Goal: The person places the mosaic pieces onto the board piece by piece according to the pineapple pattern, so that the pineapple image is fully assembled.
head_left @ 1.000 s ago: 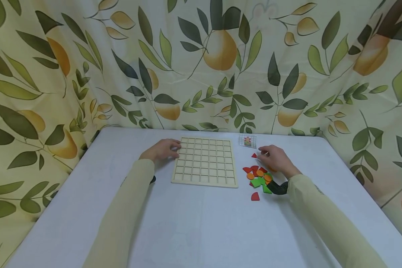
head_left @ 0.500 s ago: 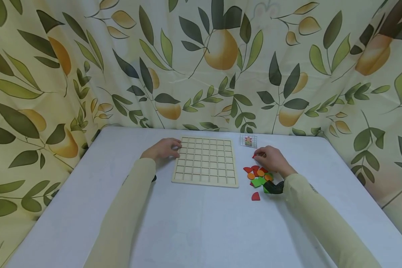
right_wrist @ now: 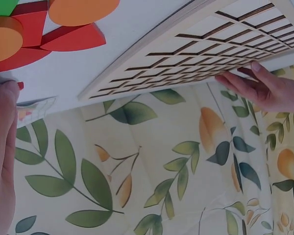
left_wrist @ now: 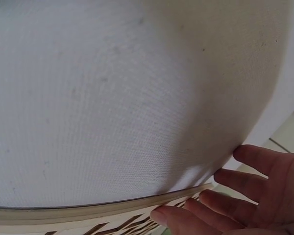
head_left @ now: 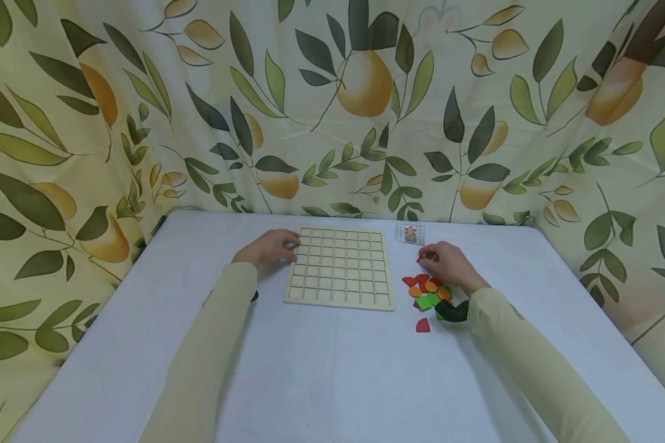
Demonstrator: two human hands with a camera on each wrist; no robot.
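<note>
A pale wooden grid board (head_left: 338, 267) lies flat on the white table. My left hand (head_left: 279, 245) rests at its far left corner, with straight fingers (left_wrist: 220, 203) touching the board's edge (left_wrist: 88, 213). To the right of the board my right hand (head_left: 429, 254) curls over a small red piece (head_left: 420, 258) and pinches it at the fingertips. Only a sliver of that red piece (right_wrist: 20, 85) shows beside the right hand (right_wrist: 2, 147) in the right wrist view. Just nearer than the hand lies a pile of red, orange and green pieces (head_left: 428, 291).
A small card with a flower pattern (head_left: 411, 233) lies just beyond the right hand. One red piece (head_left: 422, 325) sits alone in front of the pile. A leaf-and-pear curtain (head_left: 332, 104) closes off the table's far and side edges.
My right hand has slid left and away from me onto the red piece beside the card, and its fingers have closed over it. The left hand and the board have stayed put.
</note>
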